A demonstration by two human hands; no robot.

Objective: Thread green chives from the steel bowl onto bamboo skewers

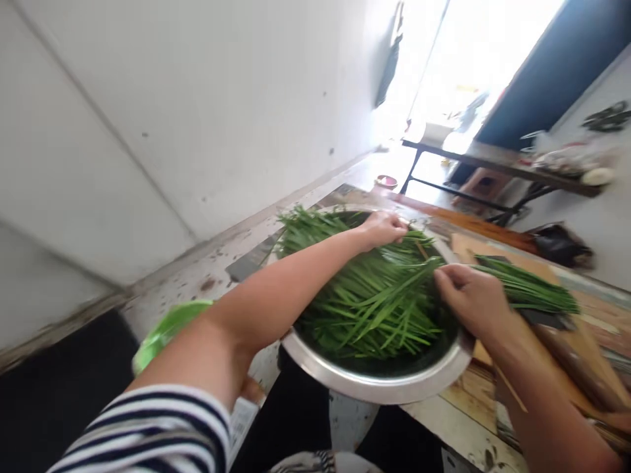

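Observation:
A wide steel bowl (374, 389) holds a heap of long green garlic chives (374, 309). My left hand (385, 228) reaches across to the bowl's far side, its fingers closed in a pinch. Whatever lies between those fingertips is too small and blurred to name. At the right rim, my right hand (466, 292) has its thumb and fingers curled together at the ends of some chives that lie across the heap. Another bunch of chives (535, 289) rests just right of that hand, over a wooden cutting board (461, 246).
A white panel wall (221, 112) runs along the left. Beside my left arm sits a bright green plastic bag or bowl (170, 325). Toward the back right are a metal-legged bench (458, 157) and a black bag (559, 246). A pinkish basin (386, 182) stands farther off.

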